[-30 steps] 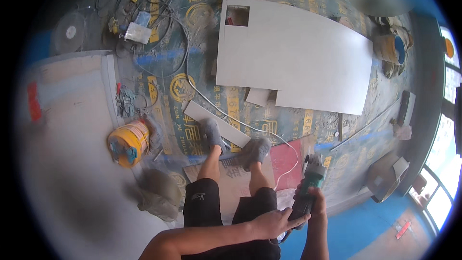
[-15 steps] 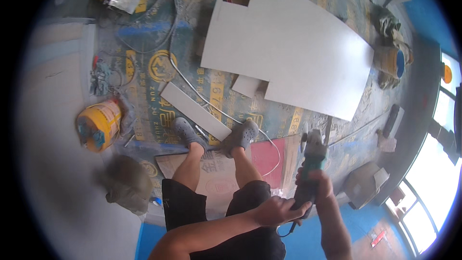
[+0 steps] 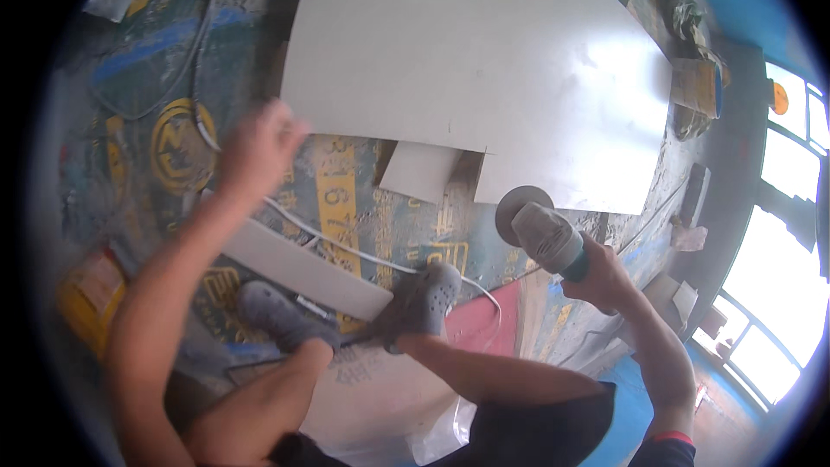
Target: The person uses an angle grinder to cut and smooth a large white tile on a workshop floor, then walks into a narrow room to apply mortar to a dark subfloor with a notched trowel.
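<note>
In my right hand [image 3: 603, 281] is an angle grinder [image 3: 548, 240] with a pale head and a green body. Its round disc [image 3: 521, 210] is beside the lower right edge of a large pale tile [image 3: 484, 60], near the notch cut in that edge. My left hand [image 3: 264, 147] is raised by the tile's lower left corner; its fingers are smeared by motion, and whether it touches the tile I cannot tell. Partly under the notch is a smaller tile piece [image 3: 418, 171]. A long narrow tile strip [image 3: 298, 266] lies on the floor by my feet.
A white cable [image 3: 346, 248] winds over the printed floor sheet past my shoes. One grey clog [image 3: 430, 301] stands near the strip's end. At left is a yellow bucket [image 3: 86, 298]; another bucket [image 3: 694, 88] stands beyond the tile's right end. Red card [image 3: 484, 327] lies near my feet.
My left hand has let go of the grinder and moved left and forward to the tile's corner. My right hand has brought the grinder closer to the tile's edge, and my legs have bent.
</note>
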{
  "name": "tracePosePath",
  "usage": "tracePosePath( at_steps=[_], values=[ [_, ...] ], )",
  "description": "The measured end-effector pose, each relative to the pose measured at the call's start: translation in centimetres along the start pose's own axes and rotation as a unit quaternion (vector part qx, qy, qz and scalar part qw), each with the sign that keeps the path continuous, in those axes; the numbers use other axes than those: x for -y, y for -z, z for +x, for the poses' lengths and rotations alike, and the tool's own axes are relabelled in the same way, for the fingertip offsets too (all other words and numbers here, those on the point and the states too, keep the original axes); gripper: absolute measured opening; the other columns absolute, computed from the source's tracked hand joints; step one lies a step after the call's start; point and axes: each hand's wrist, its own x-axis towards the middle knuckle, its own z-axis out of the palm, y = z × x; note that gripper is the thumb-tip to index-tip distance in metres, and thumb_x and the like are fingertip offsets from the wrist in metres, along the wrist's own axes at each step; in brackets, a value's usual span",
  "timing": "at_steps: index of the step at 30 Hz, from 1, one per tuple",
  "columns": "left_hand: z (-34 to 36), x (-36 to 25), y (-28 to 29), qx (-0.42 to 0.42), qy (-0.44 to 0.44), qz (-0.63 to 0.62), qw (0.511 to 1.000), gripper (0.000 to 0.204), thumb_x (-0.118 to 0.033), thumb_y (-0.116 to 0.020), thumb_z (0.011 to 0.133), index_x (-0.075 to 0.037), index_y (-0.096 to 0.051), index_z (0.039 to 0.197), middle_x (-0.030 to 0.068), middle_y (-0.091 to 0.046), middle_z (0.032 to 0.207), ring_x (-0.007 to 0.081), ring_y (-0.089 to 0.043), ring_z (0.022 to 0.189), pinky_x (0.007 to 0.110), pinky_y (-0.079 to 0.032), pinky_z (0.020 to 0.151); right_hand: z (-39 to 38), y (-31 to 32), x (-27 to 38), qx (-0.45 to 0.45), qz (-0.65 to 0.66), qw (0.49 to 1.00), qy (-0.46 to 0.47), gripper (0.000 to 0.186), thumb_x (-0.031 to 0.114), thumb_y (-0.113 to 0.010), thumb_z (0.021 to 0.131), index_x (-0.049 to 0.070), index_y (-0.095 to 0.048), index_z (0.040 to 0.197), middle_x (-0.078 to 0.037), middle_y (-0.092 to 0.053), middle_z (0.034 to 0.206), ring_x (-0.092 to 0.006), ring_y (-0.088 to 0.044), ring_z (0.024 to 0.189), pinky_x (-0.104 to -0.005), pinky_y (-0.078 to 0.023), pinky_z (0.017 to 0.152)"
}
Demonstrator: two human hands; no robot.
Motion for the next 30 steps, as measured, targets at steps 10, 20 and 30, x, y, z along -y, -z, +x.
tracePosePath(
  at_steps=[10,20,30],
  values=[
    [8.1,5.5,-2.1,0.158,0.137,-0.132,0.969,0.066,-0.054,-0.046,0.104,0.009,-0.064,0.107,0.0108,-0.067,0.094,0.0200,-0.063,0.089,0.035,-0.049,0.084,5.8,-0.9,0.3,-0.017,-0.149,0.984,0.095,0.067,0.015,-0.079,0.060,0.008,-0.059,0.124,-0.016,-0.070,0.102,-0.0394,-0.068,0.098,-0.0464,-0.055,0.086],
    [8.0,4.9,-1.0,0.190,0.135,-0.071,0.970,0.067,-0.048,-0.043,0.105,0.014,-0.060,0.123,0.0263,-0.067,0.123,0.0348,-0.063,0.118,0.042,-0.046,0.100,6.0,-0.3,2.5,-0.002,-0.206,0.973,0.099,0.058,0.020,-0.075,0.065,0.007,-0.057,0.119,-0.017,-0.069,0.104,-0.0382,-0.067,0.100,-0.0457,-0.054,0.086],
    [8.3,5.2,-2.1,0.157,0.082,-0.017,0.984,0.067,-0.049,-0.041,0.105,0.012,-0.061,0.123,0.0330,-0.062,0.126,0.0432,-0.058,0.125,0.044,-0.044,0.105,5.2,-1.8,2.7,-0.009,-0.208,0.974,0.091,0.062,0.018,-0.075,0.064,0.008,-0.054,0.121,-0.019,-0.069,0.101,-0.0418,-0.067,0.098,-0.0483,-0.053,0.084]
  ],
)
